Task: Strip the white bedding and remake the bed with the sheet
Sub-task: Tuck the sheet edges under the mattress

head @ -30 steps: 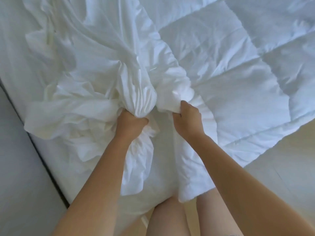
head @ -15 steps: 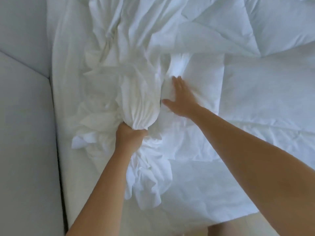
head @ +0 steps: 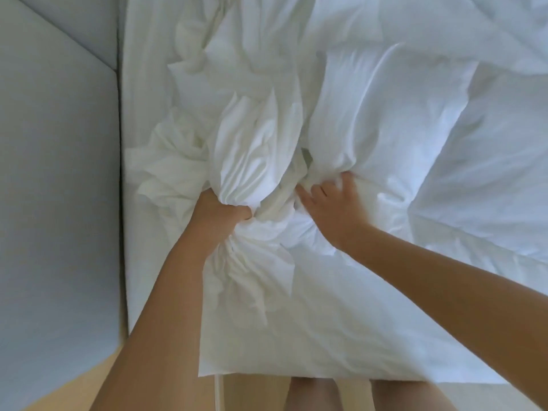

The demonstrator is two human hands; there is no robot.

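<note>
Right grip (head: 332, 212), flat on bedding half second ago, now digs fingers (head: 321, 189) into fold of puffy white quilted duvet (head: 400, 137), clutching it.

Head view: left grip (head: 221, 212) fisted round gathered neck of thin crumpled white cotton sheet (head: 252, 161), bunched on bed near grey padded wall panel (head: 59, 173). Sheet likely light, limp, slippery; duvet bulkier, soft. Best taken by gathered handfuls, not single edges.

right hand (head: 335, 215) fingers (head: 321, 192) (flat before) into duvet (head: 400, 129)
</note>
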